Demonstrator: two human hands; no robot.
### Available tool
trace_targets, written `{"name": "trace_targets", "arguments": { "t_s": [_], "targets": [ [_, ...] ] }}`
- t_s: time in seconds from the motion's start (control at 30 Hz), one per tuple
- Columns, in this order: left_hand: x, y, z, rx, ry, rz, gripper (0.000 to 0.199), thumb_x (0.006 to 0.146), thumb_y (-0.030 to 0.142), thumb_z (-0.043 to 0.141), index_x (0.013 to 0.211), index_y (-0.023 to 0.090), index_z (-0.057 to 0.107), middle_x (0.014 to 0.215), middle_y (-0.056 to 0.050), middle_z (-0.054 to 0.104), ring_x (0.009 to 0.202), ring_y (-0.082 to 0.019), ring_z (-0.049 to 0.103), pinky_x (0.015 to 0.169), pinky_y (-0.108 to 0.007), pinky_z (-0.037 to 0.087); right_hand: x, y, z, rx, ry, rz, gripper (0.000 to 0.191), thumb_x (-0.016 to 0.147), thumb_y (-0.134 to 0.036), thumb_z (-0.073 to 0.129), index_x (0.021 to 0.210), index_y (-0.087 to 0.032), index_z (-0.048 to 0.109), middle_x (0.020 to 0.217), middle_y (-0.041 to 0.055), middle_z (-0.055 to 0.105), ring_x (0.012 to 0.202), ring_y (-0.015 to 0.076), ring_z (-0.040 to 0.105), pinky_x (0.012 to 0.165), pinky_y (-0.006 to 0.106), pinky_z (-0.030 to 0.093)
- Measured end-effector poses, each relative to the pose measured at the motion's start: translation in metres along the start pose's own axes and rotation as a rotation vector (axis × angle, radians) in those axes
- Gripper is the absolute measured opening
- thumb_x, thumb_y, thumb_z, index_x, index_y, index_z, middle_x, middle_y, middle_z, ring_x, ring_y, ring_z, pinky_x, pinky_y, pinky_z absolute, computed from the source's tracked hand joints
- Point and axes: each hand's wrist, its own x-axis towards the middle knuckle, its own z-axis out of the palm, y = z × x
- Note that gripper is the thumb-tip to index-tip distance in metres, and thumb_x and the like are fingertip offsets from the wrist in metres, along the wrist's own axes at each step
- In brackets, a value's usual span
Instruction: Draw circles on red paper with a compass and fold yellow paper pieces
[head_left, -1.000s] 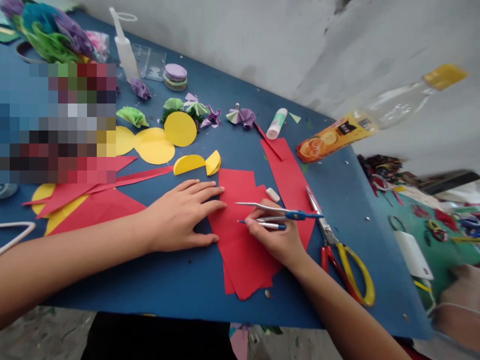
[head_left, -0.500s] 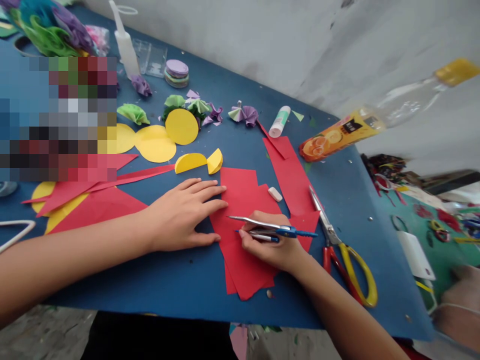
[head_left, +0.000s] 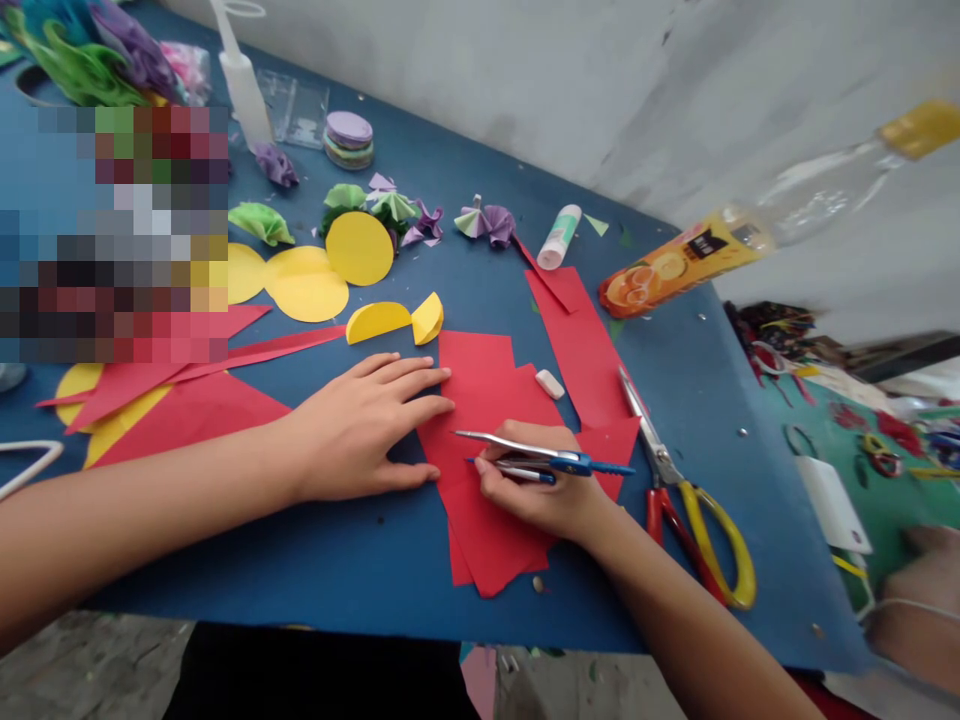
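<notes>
Since a second ago in the head view, the right hand (head_left: 546, 484) has shifted slightly toward the near edge of the blue table (head_left: 300, 570), gripping a compass (head_left: 576, 463) over layered red paper (head_left: 491, 535). The left hand (head_left: 371, 425) lies flat, holding nothing, fingertips at the paper's left edge. Beyond the right hand sits a white eraser (head_left: 550, 384); scissors (head_left: 660, 466) lie to its right.

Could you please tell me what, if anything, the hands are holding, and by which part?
The right hand holds a drawing compass by its pen leg, near the tip; the left hand, at the red paper's edge, holds nothing.
</notes>
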Motion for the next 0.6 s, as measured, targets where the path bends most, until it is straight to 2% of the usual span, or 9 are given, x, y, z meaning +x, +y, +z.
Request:
{"name": "trace_targets", "arguments": {
  "t_s": [0.6],
  "targets": [
    [0.0001, -0.0002, -0.0005, 0.004, 0.0, 0.0, 0.051, 0.084, 0.048, 0.056, 0.126, 0.018, 0.052, 0.144, -0.01, 0.041, 0.133, -0.026, 0.037, 0.109, -0.044, 0.028, 0.0003, -0.0021, 0.001, -0.111, -0.01, -0.066, 0.013, 0.075, -0.017, 0.054, 0.063, -0.02, 0.051, 0.054, -0.0028, 0.055, 0.046, 0.0082, 0.05, 0.044, 0.019, 0.039]
  ]
}}
